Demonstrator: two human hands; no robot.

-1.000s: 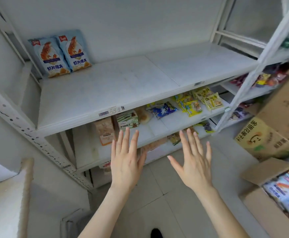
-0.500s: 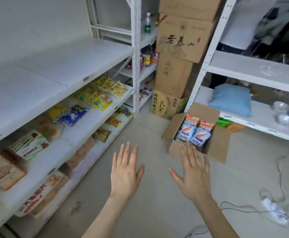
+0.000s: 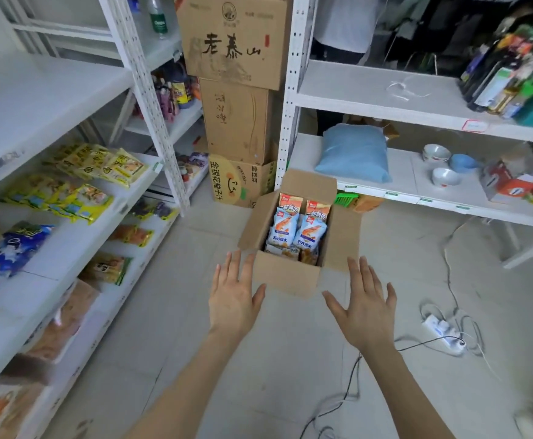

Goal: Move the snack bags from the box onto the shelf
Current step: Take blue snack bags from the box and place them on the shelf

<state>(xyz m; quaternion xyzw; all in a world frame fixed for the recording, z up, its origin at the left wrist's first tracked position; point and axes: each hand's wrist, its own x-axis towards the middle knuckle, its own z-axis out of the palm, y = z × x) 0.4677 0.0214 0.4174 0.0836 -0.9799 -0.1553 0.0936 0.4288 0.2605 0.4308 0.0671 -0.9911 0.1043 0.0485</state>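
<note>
An open cardboard box (image 3: 287,275) stands on the floor ahead of me, flaps spread. Inside it stand blue-and-white shrimp-chip snack bags (image 3: 298,231), with orange-topped bags behind them. My left hand (image 3: 233,296) is open, fingers spread, just left of the box's near flap. My right hand (image 3: 364,307) is open too, just right of that flap. Neither hand touches a bag. The white shelf (image 3: 46,99) runs along my left, its upper board bare where it shows.
Lower shelf boards on the left hold yellow bags (image 3: 68,191) and other snacks. Stacked cardboard cartons (image 3: 236,90) stand behind the box. A second white rack (image 3: 417,103) on the right carries a blue pillow, bowls and bottles. A power strip (image 3: 442,334) with cables lies on the floor at right.
My view has swung from the shelf with two shrimp-chip bags round to the box on the floor. Both open hands have come closer to the box's near flap.
</note>
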